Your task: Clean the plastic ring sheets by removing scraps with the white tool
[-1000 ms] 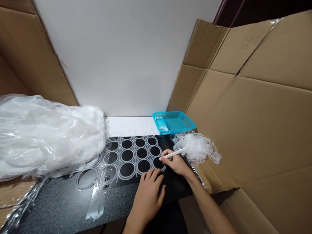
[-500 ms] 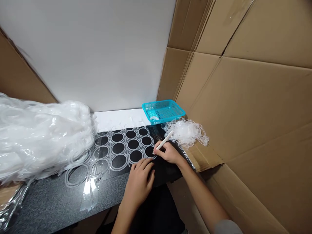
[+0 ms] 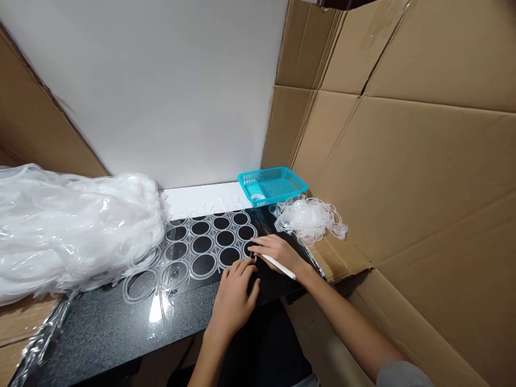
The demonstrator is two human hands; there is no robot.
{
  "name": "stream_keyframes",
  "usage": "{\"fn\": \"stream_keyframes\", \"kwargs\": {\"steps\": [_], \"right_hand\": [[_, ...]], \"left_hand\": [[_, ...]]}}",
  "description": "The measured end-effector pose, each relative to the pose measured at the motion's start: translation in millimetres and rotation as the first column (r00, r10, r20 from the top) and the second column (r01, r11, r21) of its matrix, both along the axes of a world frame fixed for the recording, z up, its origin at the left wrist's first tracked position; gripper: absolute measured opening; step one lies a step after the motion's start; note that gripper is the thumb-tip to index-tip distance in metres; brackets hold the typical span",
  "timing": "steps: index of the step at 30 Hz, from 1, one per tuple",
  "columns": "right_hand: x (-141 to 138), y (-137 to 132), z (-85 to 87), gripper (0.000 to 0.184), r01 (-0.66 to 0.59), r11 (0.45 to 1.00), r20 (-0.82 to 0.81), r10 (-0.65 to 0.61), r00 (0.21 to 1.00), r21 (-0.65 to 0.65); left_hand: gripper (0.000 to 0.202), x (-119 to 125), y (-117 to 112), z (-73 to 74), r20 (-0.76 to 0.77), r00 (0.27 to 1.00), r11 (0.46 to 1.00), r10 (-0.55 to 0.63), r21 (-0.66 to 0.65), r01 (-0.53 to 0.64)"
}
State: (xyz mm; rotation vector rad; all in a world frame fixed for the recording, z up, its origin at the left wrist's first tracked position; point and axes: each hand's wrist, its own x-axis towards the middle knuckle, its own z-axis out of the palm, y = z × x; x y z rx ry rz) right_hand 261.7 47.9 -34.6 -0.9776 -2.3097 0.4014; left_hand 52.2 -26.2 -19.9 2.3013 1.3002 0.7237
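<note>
A sheet of clear plastic rings (image 3: 202, 244), joined in rows, lies over a black surface in front of me. My left hand (image 3: 236, 290) rests palm down at the sheet's near edge, fingers loosely stretched and holding nothing. At the right end of the sheet, my right hand (image 3: 279, 251) has its fingers extended over a ring. A slim white pen-like tool (image 3: 280, 267) is held under this hand, its back end pointing toward my wrist. The thumb and the tool's tip are largely hidden.
A big heap of clear ring sheets (image 3: 80, 231) covers the left side of the speckled dark table (image 3: 108, 333). Loose thin rings (image 3: 308, 219) pile up on the right. Behind them sits a turquoise basket (image 3: 274, 188) with something white inside. Cardboard (image 3: 423, 177) walls the right side.
My right hand has turned over from an upright pen grip, and the white tool has swung down from pointing up and away to lying toward my wrist. My left hand stays nearly in place.
</note>
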Motion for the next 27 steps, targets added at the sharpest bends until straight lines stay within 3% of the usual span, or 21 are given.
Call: {"fn": "stream_keyframes", "kwargs": {"steps": [5, 9, 14, 17, 22, 25, 27], "right_hand": [[-11, 41, 31.2, 0.025, 0.213, 0.977, -0.096, -0.214, 0.972, -0.02], [-18, 81, 54.8, 0.025, 0.362, 0.932, -0.081, -0.359, 0.93, 0.023], [-23, 106, 54.5, 0.03, 0.467, 0.884, -0.072, -0.465, 0.882, 0.013], [-21, 109, 42.9, 0.033, 0.457, 0.889, -0.093, -0.455, 0.886, 0.005], [-13, 100, 34.1, 0.03, 0.382, 0.923, -0.294, -0.378, 0.878, -0.045], [-10, 87, 34.5, 0.027, 0.242, 0.948, -0.334, -0.301, 0.893, -0.207], [-10, 77, 31.7, 0.025, 0.099, 0.932, -0.311, -0.215, 0.926, -0.35]], "left_hand": [[0.015, -1, 0, 3.3, 0.035, 0.999, 1.0, -0.008, -0.03, 0.01], [0.015, -3, -1, 3.9, 0.047, 0.999, 0.998, -0.023, -0.054, 0.026], [0.013, -3, -1, 6.7, 0.066, 0.998, 0.994, -0.01, -0.108, 0.018], [0.01, -1, 0, 10.3, 0.068, 0.998, 0.989, 0.004, -0.145, 0.006], [0.01, -3, -3, 11.7, 0.083, 0.996, 0.986, -0.011, -0.162, 0.025], [0.01, -5, -6, 10.9, 0.093, 0.995, 0.987, -0.02, -0.159, 0.035], [0.011, -4, -6, 11.9, 0.11, 0.994, 0.992, 0.006, -0.125, 0.008]]}}
